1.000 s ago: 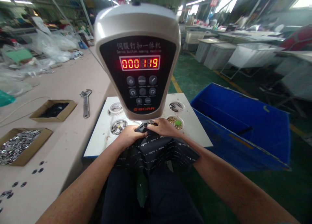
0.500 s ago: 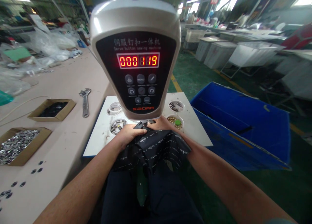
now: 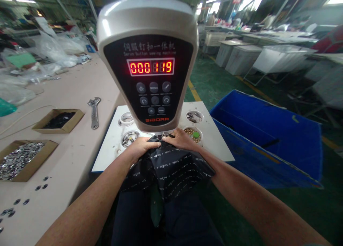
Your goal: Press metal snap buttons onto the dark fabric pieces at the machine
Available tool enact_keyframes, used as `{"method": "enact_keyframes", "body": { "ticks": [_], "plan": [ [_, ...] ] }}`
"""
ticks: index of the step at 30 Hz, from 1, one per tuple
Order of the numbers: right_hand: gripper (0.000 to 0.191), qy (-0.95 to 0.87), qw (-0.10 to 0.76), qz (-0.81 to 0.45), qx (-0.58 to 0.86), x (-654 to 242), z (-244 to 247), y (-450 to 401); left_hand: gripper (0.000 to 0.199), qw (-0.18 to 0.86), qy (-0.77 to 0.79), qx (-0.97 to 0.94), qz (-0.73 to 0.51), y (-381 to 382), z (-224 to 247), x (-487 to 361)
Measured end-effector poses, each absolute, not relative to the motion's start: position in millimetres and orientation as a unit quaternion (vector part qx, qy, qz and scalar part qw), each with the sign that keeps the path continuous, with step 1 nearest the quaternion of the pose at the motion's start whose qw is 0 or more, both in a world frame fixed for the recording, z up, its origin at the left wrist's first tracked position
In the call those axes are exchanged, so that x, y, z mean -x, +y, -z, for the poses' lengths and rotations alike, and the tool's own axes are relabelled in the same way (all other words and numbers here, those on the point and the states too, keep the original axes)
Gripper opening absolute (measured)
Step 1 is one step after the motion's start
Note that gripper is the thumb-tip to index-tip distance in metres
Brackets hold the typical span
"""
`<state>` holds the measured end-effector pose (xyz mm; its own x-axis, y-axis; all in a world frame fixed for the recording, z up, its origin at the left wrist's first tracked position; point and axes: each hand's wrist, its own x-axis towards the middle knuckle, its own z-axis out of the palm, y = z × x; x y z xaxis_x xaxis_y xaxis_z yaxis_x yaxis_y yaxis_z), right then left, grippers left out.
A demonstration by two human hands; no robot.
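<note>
A black fabric piece with rows of white printed lettering (image 3: 174, 167) hangs from both hands over my lap. My left hand (image 3: 143, 146) is closed on its upper left edge, thumb pointing inward. On the other side my right hand (image 3: 180, 139) grips the upper edge, its thumb near the left one. Both hands are right under the head of a button machine (image 3: 148, 21), whose display reads 000119. The fabric's top edge lies at the machine's lower tip, and the exact contact there is hidden by the head and fingers.
Around the machine is a white tabletop (image 3: 107, 151) with round wells of small metal parts. A blue bin (image 3: 268, 128) stands at right. On the left table lie an adjustable wrench (image 3: 94, 114), a box of metal fasteners (image 3: 23, 160), a box of black pieces (image 3: 59, 120) and loose fasteners.
My right hand has drawn slightly back, its thumb now showing on the fabric. The fabric hangs flatter and lower, spreading a little to the right. The display number is unchanged.
</note>
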<state>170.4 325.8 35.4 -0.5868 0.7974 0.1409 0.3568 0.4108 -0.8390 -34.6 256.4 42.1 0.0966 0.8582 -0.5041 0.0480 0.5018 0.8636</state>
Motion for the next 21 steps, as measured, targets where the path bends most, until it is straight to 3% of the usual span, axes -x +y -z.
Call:
{"method": "enact_keyframes", "body": {
  "ticks": [2,5,9,21],
  "plan": [
    [0.024,-0.782,0.283,-0.422,0.360,-175,-34,327,0.038,0.632,0.593,-0.384,-0.319,257,-42,34],
    [0.009,-0.797,0.310,-0.402,0.328,-178,-29,328,0.033,0.628,0.597,-0.386,-0.315,258,-42,34],
    [0.022,-0.851,0.305,-0.342,0.256,-174,-24,326,0.031,0.620,0.603,-0.389,-0.317,258,-41,34],
    [0.013,-0.866,0.243,-0.346,0.267,-173,-33,331,0.035,0.618,0.590,-0.425,-0.299,256,-43,40]
  ]
}}
